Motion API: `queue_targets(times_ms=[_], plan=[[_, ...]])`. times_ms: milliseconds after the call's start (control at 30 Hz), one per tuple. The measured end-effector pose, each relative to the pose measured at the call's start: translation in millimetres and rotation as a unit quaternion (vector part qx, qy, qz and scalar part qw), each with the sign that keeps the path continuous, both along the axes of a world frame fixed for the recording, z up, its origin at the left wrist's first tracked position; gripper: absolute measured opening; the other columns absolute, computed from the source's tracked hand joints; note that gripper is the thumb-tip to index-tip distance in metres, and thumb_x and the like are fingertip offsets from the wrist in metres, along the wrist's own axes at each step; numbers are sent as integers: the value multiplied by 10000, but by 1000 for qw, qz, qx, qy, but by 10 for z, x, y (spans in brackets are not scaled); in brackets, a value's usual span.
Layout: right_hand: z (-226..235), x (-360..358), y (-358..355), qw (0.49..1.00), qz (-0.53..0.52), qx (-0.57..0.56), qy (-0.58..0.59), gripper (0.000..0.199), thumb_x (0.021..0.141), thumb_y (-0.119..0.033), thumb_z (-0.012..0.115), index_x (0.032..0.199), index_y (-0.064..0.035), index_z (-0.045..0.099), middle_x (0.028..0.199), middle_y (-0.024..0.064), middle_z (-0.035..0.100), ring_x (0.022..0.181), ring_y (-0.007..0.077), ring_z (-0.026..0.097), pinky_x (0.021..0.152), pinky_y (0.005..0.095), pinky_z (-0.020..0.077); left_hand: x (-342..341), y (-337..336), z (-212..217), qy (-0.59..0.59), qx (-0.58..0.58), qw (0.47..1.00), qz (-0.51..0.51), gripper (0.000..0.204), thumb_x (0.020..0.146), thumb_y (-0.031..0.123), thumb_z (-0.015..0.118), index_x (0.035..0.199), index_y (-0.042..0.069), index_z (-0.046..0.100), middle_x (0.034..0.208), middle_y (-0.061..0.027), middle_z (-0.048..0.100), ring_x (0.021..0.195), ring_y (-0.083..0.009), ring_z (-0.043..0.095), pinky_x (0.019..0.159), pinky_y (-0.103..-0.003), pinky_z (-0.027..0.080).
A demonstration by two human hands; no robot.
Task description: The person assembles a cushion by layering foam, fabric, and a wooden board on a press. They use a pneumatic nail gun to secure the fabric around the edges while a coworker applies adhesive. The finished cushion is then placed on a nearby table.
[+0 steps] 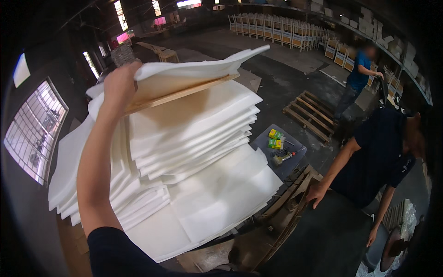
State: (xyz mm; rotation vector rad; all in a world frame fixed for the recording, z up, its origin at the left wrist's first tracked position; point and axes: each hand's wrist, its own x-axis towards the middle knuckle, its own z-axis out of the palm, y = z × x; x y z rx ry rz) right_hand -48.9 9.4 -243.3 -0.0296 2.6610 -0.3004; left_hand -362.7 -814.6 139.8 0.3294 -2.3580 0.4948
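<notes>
We should keep the wooden board level as it lifts, so the foam sheet on it doesn't slide off. It sits above the big stack of white foam, pale and thin. Our left hand is clenched on the board's edge; our right hand is out of sight.

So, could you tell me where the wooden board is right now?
The wooden board is upper centre, lifted by the left hand under a white foam sheet, above the foam stack.
</notes>
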Motion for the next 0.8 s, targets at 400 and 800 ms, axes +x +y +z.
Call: queue_targets(times_ms=[400, 800], plan=[[-342, 52, 155, 999, 25, -4, 44, 586, 844, -547, 821, 1152, -75, 663, 1201, 286, 637, 1142, 536, 586, 961, 637, 519, 923, 972, -2331, -99, 63, 993, -18, 801, 653, 91, 859, 1409, 70, 592, 1466, -160, 605, 1392, -425, 518, 1219, -640, 339], [-247, 209, 160, 996, -8, -16, 83, 347, 866, -246, 795, 1125, -63, 655, 1142, 236, 634, 1141, 487, 588, 971, 576, 522, 520, 383, -1796, -103, -73, 992, -23, 407, 820, 44, 670, 1224, 88, 678, 1069, -130, 743, 913, -334, 668, 841, -490, 483]])
